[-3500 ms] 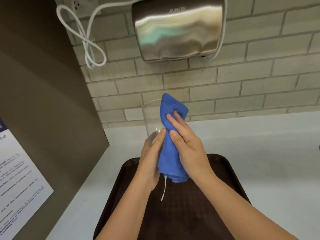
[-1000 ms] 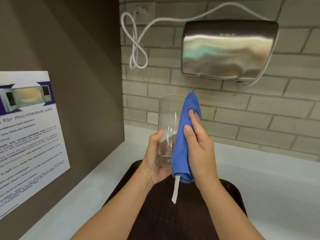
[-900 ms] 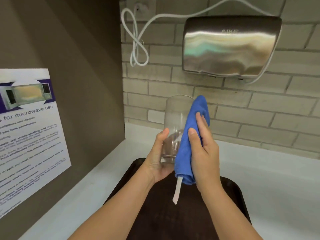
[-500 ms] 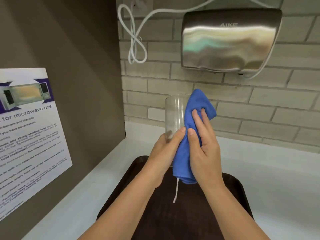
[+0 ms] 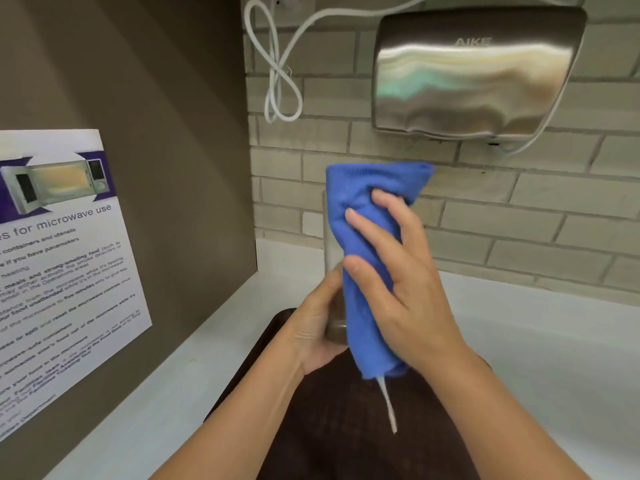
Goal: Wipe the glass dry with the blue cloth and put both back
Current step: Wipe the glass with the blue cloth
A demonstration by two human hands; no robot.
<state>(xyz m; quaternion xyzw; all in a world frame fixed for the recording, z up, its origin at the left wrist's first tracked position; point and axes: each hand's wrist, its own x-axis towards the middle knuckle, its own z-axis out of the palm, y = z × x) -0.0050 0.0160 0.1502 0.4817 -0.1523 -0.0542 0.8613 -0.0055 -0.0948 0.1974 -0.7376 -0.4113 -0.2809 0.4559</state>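
Observation:
I hold a clear drinking glass upright above the dark brown tray. My left hand grips the glass near its base. The blue cloth covers nearly all of the glass, from above the rim down past the base, so only a narrow strip of the left wall shows. My right hand presses the cloth flat against the glass with spread fingers. A white tag dangles from the cloth's lower end.
A steel hand dryer hangs on the brick wall above, with a looped white cable to its left. A brown side panel carries a microwave notice. The white counter runs under and around the tray.
The cloth has spread across the glass and over its rim, hiding most of it. My right hand has slid up and leftward over it. My left hand stays low on the glass.

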